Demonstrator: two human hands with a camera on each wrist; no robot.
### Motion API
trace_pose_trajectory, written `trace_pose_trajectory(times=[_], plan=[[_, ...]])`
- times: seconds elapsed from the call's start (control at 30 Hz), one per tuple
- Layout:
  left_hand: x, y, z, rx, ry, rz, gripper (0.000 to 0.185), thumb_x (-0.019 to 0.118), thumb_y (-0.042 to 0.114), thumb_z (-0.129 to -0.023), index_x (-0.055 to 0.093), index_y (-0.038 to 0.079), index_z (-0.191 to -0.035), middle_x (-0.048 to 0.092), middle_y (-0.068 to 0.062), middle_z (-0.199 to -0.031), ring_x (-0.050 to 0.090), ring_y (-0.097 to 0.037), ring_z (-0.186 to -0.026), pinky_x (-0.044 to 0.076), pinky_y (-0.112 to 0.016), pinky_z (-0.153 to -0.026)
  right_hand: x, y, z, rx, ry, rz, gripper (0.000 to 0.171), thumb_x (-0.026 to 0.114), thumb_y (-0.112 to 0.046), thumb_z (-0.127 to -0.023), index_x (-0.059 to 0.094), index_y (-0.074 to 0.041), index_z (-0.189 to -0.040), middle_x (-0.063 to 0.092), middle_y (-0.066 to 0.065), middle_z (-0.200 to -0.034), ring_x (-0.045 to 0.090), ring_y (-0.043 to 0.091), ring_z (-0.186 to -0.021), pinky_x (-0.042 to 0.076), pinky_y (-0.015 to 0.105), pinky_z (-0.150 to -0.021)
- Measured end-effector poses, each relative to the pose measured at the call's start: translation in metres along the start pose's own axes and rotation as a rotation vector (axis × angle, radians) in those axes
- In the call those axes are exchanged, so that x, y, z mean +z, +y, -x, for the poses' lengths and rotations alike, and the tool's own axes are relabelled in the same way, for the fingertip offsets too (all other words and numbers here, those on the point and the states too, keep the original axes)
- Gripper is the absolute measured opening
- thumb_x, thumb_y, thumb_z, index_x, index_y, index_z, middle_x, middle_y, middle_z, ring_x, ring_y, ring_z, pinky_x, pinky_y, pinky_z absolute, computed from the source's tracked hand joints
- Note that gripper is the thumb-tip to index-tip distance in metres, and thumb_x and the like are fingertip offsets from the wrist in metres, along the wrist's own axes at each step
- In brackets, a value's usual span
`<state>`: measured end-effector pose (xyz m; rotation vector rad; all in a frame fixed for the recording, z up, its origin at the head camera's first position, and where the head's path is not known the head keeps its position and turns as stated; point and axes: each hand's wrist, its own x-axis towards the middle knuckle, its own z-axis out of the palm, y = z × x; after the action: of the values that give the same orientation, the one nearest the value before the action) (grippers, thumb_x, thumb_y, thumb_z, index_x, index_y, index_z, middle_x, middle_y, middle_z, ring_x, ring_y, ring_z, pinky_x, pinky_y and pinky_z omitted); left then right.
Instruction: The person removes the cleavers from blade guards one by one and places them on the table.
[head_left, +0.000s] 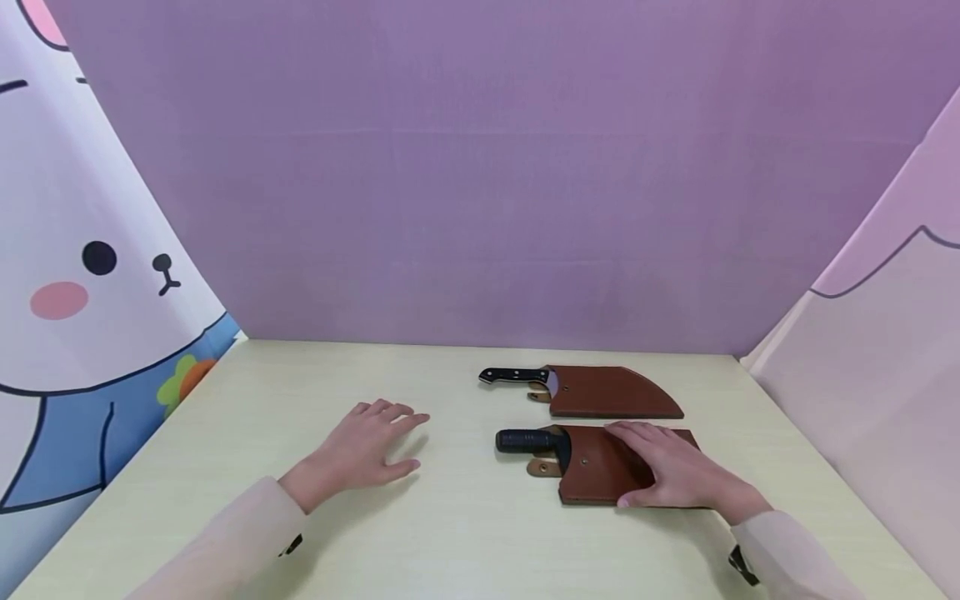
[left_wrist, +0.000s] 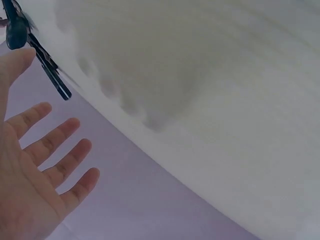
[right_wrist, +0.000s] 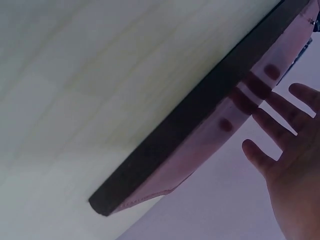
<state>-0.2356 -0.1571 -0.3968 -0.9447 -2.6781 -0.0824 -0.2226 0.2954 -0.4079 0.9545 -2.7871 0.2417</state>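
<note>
Two knives in brown leather sheaths lie on the table with their handles to the left. The nearer sheath [head_left: 607, 467] covers a blade with a ribbed black handle [head_left: 522, 441]. Behind it, a second sheath [head_left: 611, 392] goes with a black riveted knife handle [head_left: 513, 376]. Over the right part of the nearer sheath is my right hand [head_left: 671, 467], fingers spread; the right wrist view shows its fingers [right_wrist: 272, 127] extended close to the sheath's surface, contact unclear. My left hand [head_left: 363, 446] hovers above the table, left of the knives, holding nothing.
A pale wood-grain table [head_left: 450, 533] bears both knives. Behind it rises a purple backdrop [head_left: 487, 183]. A printed cartoon cloth [head_left: 112, 333] flanks the left side, and a pale pink and white cloth [head_left: 877, 375] stands along the right.
</note>
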Motion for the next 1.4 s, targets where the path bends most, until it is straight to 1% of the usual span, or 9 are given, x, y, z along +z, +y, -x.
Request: trace_pose_trajectory(times=[0.13,0.37,0.6,0.83,1.03,1.27,1.4], plan=[[0.0,0.006,-0.005,0.015,-0.007,0.016,0.057,0.062,0.05,-0.079,0.052,0.022,-0.128,0.058,-0.003,-0.121,0.053,-0.024,-0.109,0.042,-0.048,-0.089,0.001,0.0,-0.001,0.013,-0.025,-0.004,0.101,0.062,-0.073,-0.062,0.04,-0.01,-0.137,0.047,0.01,-0.135,0.044,0.031,-0.123,0.035,0.057,-0.092],[0.004,0.016,-0.013,0.049,-0.004,0.014,0.058,0.063,0.05,-0.078,0.053,0.022,-0.127,0.058,-0.002,-0.12,0.054,-0.024,-0.107,0.044,-0.046,-0.086,0.002,0.001,-0.003,0.01,-0.046,-0.012,0.103,0.063,-0.074,-0.061,0.038,-0.011,-0.139,0.045,0.01,-0.136,0.043,0.033,-0.123,0.034,0.058,-0.093],[0.008,0.026,-0.022,0.077,-0.012,0.029,0.056,0.06,0.051,-0.079,0.052,0.023,-0.127,0.058,0.0,-0.12,0.055,-0.022,-0.106,0.044,-0.044,-0.086,0.004,0.002,-0.005,0.037,-0.109,-0.035,0.108,0.061,-0.076,-0.059,0.034,-0.011,-0.141,0.04,0.015,-0.14,0.04,0.038,-0.125,0.033,0.062,-0.091],[0.008,0.038,-0.032,0.111,-0.004,0.019,0.057,0.061,0.052,-0.078,0.053,0.022,-0.126,0.059,0.0,-0.118,0.056,-0.022,-0.104,0.046,-0.044,-0.082,0.004,0.003,-0.007,0.066,-0.158,-0.062,0.113,0.062,-0.077,-0.056,0.032,-0.01,-0.142,0.036,0.018,-0.142,0.035,0.041,-0.128,0.028,0.064,-0.094],[0.008,0.047,-0.044,0.116,0.0,0.028,0.057,0.061,0.053,-0.078,0.052,0.023,-0.127,0.059,0.002,-0.118,0.055,-0.02,-0.104,0.045,-0.041,-0.081,0.003,0.003,-0.008,0.05,-0.155,-0.075,0.112,0.066,-0.074,-0.056,0.033,-0.008,-0.141,0.037,0.02,-0.141,0.036,0.042,-0.127,0.028,0.065,-0.092],[0.006,0.058,-0.058,0.103,-0.04,0.056,0.057,0.06,0.053,-0.079,0.052,0.023,-0.127,0.058,0.002,-0.12,0.054,-0.02,-0.105,0.045,-0.04,-0.083,0.003,0.004,-0.01,0.041,-0.177,-0.08,0.112,0.068,-0.072,-0.056,0.033,-0.007,-0.14,0.036,0.022,-0.141,0.035,0.044,-0.127,0.027,0.066,-0.091],[0.007,0.063,-0.069,0.096,-0.048,0.063,0.057,0.06,0.054,-0.079,0.052,0.023,-0.126,0.058,0.002,-0.12,0.055,-0.019,-0.104,0.047,-0.038,-0.082,0.003,0.004,-0.011,0.044,-0.191,-0.077,0.111,0.067,-0.072,-0.057,0.033,-0.007,-0.141,0.036,0.021,-0.141,0.035,0.043,-0.127,0.028,0.065,-0.092]])
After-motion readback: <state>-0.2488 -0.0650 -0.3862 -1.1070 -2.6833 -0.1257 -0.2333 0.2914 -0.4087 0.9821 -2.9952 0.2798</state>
